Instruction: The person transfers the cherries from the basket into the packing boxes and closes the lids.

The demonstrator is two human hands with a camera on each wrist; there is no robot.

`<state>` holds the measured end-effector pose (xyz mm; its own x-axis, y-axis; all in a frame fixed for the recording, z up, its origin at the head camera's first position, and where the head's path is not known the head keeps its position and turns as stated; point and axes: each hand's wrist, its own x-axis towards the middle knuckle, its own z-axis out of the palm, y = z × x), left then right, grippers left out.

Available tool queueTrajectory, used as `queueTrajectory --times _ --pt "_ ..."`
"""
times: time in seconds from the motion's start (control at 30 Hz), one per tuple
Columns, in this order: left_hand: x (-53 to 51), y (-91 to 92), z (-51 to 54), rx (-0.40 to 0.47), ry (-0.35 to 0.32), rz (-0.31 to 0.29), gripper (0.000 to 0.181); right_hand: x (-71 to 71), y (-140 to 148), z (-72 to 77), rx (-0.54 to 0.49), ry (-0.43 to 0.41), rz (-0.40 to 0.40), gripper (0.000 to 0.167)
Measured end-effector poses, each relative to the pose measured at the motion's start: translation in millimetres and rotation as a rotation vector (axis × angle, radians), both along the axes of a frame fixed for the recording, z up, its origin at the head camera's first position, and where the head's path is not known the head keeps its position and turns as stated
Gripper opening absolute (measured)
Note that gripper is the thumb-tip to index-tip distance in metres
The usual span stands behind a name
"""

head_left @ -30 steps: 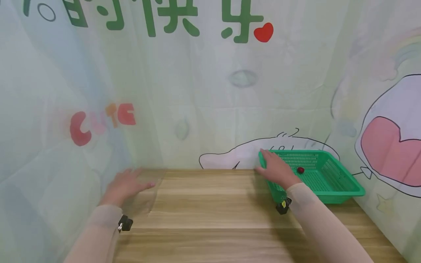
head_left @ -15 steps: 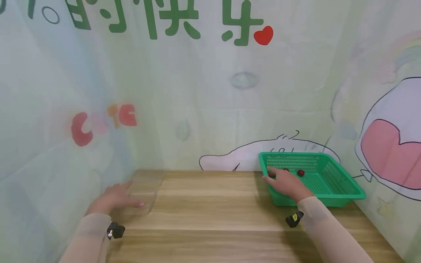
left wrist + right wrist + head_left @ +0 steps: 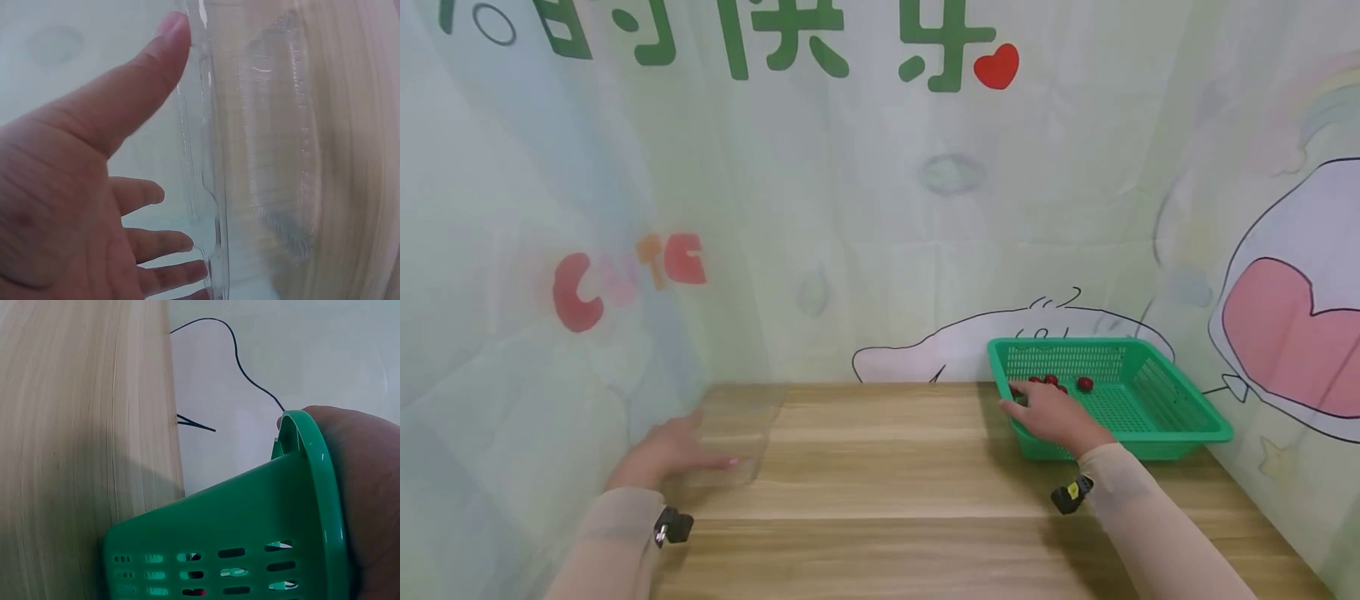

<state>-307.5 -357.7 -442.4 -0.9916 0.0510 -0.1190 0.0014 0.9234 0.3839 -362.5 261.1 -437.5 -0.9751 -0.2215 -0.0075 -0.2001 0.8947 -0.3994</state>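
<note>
A green plastic basket stands at the right of the table, with several small dark red round fruits at its left end. My right hand reaches over the near left rim, its fingertips inside among the fruits. In the right wrist view the basket wall hides its fingers, so I cannot tell whether they hold a fruit. At the left, my left hand is beside a clear plastic container. Its thumb and fingers are spread along the container's clear rim, without gripping it.
The wooden table reaches back to a printed cloth backdrop. Cloth also hangs along the left and right sides. Each wrist wears a small black camera, such as the right wrist's camera.
My right hand has come down from the basket's left rim to inside it, and more red fruits show beside it. My left hand has lowered towards the clear container.
</note>
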Motion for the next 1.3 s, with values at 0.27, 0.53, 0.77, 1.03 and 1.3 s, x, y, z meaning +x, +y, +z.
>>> queueTrajectory --times 0.27,0.53,0.77,1.03,1.3 --pt "-5.2 39.9 -5.5 -0.07 0.046 -0.04 0.134 2.1 -9 0.1 0.021 -0.007 0.002 0.078" --pt "-3.8 89.1 -4.0 -0.061 0.028 -0.042 0.131 6.8 -26 -0.9 0.018 0.008 0.013 0.075" --pt "1.2 128.6 -4.8 -0.053 0.01 -0.029 0.126 13.1 -44 -0.5 0.027 0.038 0.017 0.072" --pt "-0.6 171.1 -10.6 -0.05 0.031 -0.036 0.125 18.8 -59 1.2 0.061 0.048 0.0 0.071" --pt "3.6 190.8 -10.6 -0.084 0.04 -0.036 0.114 22.9 -73 -2.2 0.08 0.043 -0.004 0.069"
